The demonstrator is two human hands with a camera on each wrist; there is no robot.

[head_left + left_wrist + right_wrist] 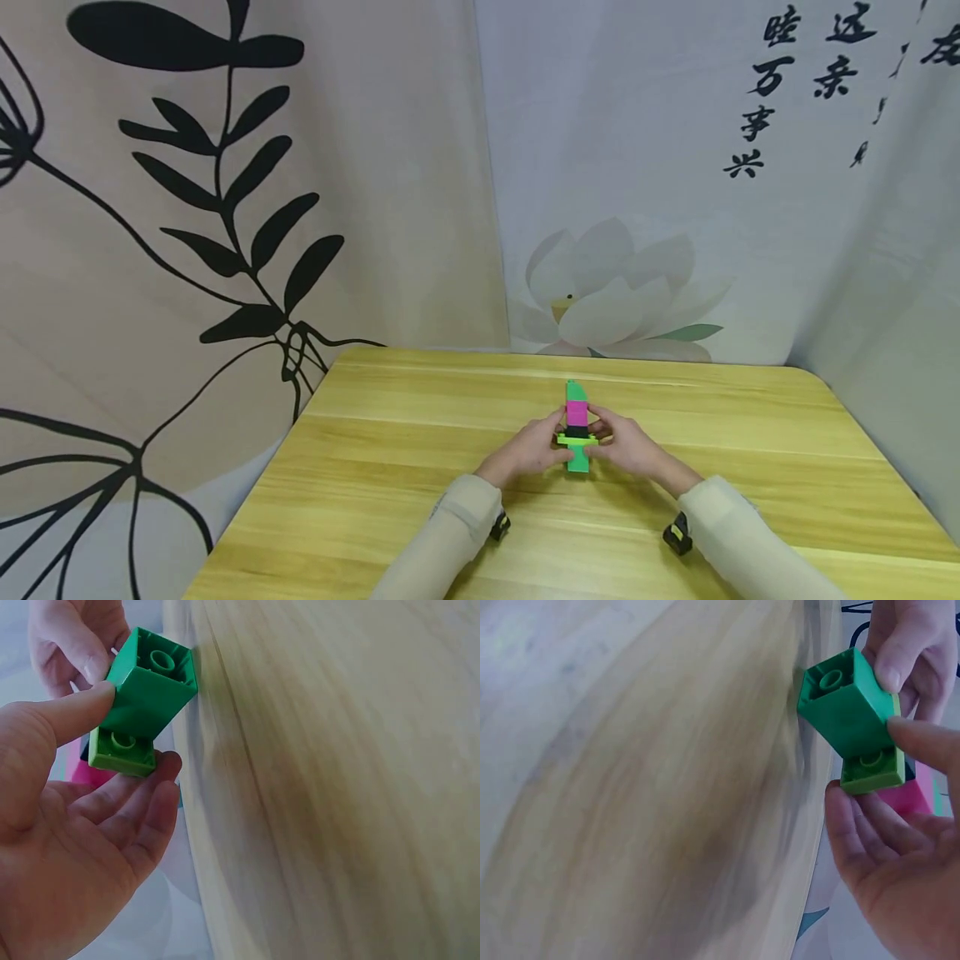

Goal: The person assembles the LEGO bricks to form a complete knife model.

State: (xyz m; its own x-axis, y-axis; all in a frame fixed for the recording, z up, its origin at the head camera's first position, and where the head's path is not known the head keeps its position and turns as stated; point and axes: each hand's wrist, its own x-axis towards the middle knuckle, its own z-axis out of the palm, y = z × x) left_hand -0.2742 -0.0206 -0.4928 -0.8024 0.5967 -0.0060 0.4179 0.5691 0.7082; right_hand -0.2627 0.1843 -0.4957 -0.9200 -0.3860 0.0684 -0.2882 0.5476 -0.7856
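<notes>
A sword-shaped stack of toy building blocks (577,412) is held between both hands in the head view. From the near end it runs green, a wider lime crosspiece, black, pink and a slanted green tip. My left hand (531,450) grips its left side, thumb on the green end block (150,697) and fingers by the lime crosspiece (124,754). My right hand (633,451) grips the right side in a mirrored way. Both wrist views show the hollow underside of the green end. The pink block (909,796) is partly hidden behind the crosspiece and fingers.
Beneath the hands spreads a light wood-grain table (360,467), its far edge close to a printed curtain (420,208). Both wrists carry small black cameras (678,535). Beige sleeves (750,533) reach in from the near side.
</notes>
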